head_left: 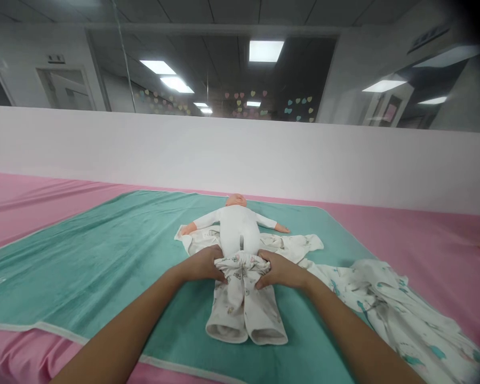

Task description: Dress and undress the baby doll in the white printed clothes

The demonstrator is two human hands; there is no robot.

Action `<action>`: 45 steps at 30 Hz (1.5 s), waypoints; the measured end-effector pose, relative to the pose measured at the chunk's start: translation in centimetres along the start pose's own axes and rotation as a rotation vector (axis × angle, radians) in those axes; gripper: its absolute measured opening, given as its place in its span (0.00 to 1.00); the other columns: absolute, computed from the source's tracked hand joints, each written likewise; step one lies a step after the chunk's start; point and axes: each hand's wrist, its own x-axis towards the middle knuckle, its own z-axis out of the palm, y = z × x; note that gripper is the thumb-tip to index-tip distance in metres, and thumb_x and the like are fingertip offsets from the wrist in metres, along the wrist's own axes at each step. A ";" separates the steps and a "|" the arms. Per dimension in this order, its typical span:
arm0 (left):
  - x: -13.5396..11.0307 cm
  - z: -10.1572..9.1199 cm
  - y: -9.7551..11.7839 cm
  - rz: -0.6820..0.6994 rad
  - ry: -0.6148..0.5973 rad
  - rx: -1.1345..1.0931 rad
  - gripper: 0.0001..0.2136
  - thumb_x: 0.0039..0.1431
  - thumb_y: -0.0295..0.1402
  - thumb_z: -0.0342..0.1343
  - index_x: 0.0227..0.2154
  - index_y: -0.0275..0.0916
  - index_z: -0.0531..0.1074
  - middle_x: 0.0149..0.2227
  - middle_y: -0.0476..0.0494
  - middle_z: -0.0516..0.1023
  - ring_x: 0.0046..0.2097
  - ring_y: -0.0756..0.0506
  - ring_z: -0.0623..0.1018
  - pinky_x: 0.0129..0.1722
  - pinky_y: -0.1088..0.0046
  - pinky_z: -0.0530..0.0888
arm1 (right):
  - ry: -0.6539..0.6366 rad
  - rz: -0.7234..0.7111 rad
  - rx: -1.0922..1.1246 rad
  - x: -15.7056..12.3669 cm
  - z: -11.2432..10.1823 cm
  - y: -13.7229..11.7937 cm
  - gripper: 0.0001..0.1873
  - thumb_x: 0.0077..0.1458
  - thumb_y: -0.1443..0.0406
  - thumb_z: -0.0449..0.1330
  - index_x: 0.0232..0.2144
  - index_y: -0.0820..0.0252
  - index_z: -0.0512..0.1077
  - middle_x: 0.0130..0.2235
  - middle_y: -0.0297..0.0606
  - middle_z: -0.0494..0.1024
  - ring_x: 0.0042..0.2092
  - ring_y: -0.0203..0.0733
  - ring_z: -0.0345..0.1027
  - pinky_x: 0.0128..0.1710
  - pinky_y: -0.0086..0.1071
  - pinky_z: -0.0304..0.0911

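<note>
so the patterned pants (264, 312) are laid out right at the bottom of the doll (238, 226), and both sides of the bunched waistband are gripped: left hand (202, 264) pinching one edge, right hand (284, 271) pinching the other, thumbs on the front. can't tell how far the legs go in, the cloth hides them. my worry is uneven pulling: if one side gets tugged harder, the waist could twist or roll on itself. a hard yank could also drag the whole doll along the teal cloth (104, 250) and ruck up the open top (300, 248) spread under its back. texture-wise, the pants look like soft thin cotton, gathered and puckered up top, with wide hollow cuffs. the doll has a rounded white body and smooth-looking pinkish head and hands. teal cloth looks plush with faint creases and pale edging, over a pink sheet (424, 234). the leaf-print fabric (388, 304) beside the right arm is one loose, crumpled heap.
</note>
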 end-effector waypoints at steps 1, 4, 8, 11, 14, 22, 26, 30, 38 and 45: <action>0.0 0.0 0.0 -0.003 0.016 -0.017 0.12 0.37 0.38 0.63 0.26 0.38 0.71 0.33 0.49 0.71 0.34 0.48 0.69 0.31 0.77 0.63 | 0.034 -0.006 0.001 0.1 0.2 0.2 0.23 0.35 0.56 0.68 0.35 0.57 0.68 0.38 0.33 0.71 0.42 0.44 0.63 0.39 0.32 0.58; 0.1 -0.1 0.0 -0.064 0.062 -0.044 0.11 0.40 0.40 0.61 0.23 0.37 0.70 0.25 0.51 0.70 0.29 0.50 0.67 0.26 0.77 0.60 | 0.176 -0.016 -0.052 0.6 0.6 0.8 0.17 0.38 0.56 0.66 0.24 0.59 0.65 0.29 0.30 0.69 0.33 0.39 0.62 0.32 0.29 0.56; 0.1 -0.2 0.2 -0.145 0.088 -0.113 0.13 0.41 0.41 0.60 0.18 0.36 0.67 0.19 0.54 0.64 0.24 0.52 0.62 0.22 0.78 0.56 | 0.374 -0.072 -0.104 1.1 0.6 1.5 0.16 0.43 0.57 0.62 0.19 0.60 0.60 0.24 0.29 0.65 0.29 0.36 0.58 0.29 0.27 0.52; 0.1 -0.2 0.6 -0.151 0.107 -0.189 0.13 0.41 0.41 0.59 0.17 0.36 0.65 0.19 0.54 0.63 0.24 0.52 0.62 0.22 0.78 0.56 | 0.476 -0.099 -0.120 1.1 0.6 1.6 0.15 0.46 0.60 0.59 0.18 0.60 0.58 0.22 0.29 0.62 0.28 0.34 0.56 0.27 0.27 0.49; 0.0 -0.3 0.8 -0.147 0.077 -0.280 0.12 0.42 0.40 0.58 0.19 0.36 0.66 0.20 0.53 0.65 0.25 0.51 0.64 0.24 0.77 0.58 | 0.480 -0.083 -0.121 1.0 0.7 1.6 0.15 0.47 0.59 0.57 0.18 0.60 0.58 0.21 0.28 0.60 0.27 0.34 0.55 0.26 0.26 0.48; -0.1 -0.4 0.7 -0.153 -0.103 -0.426 0.10 0.41 0.37 0.60 0.26 0.36 0.74 0.27 0.50 0.74 0.32 0.46 0.71 0.29 0.75 0.65 | 0.257 -0.013 -0.016 0.3 0.3 0.9 0.14 0.47 0.55 0.58 0.24 0.60 0.64 0.27 0.30 0.66 0.31 0.36 0.58 0.30 0.27 0.52; -0.2 -0.5 0.6 -0.127 -0.135 -0.458 0.12 0.42 0.40 0.61 0.28 0.36 0.73 0.29 0.48 0.75 0.33 0.46 0.73 0.30 0.75 0.66 | 0.137 0.012 0.013 -0.4 -0.4 -0.1 0.18 0.43 0.52 0.62 0.29 0.59 0.67 0.32 0.32 0.68 0.34 0.38 0.60 0.32 0.28 0.53; -0.3 -0.5 0.5 -0.144 -0.156 -0.436 0.14 0.42 0.43 0.61 0.27 0.36 0.73 0.29 0.48 0.75 0.33 0.46 0.73 0.29 0.76 0.66 | 0.067 0.031 -0.043 -0.8 -0.9 -0.4 0.19 0.39 0.51 0.64 0.26 0.59 0.67 0.29 0.31 0.65 0.32 0.37 0.58 0.30 0.27 0.52; -0.1 -0.3 0.6 -0.150 -0.136 -0.426 0.14 0.40 0.43 0.62 0.24 0.35 0.73 0.24 0.50 0.72 0.28 0.48 0.70 0.26 0.77 0.63 | -0.023 0.043 0.001 -0.6 -0.6 -0.2 0.15 0.43 0.55 0.62 0.24 0.60 0.68 0.26 0.30 0.66 0.29 0.35 0.58 0.29 0.27 0.52; -0.5 -0.5 0.4 -0.136 -0.231 -0.630 0.14 0.42 0.41 0.62 0.27 0.34 0.75 0.29 0.46 0.76 0.33 0.45 0.74 0.32 0.73 0.68 | 0.027 0.018 0.215 -0.6 -0.3 0.1 0.12 0.43 0.59 0.61 0.27 0.62 0.69 0.29 0.32 0.69 0.32 0.37 0.61 0.31 0.27 0.55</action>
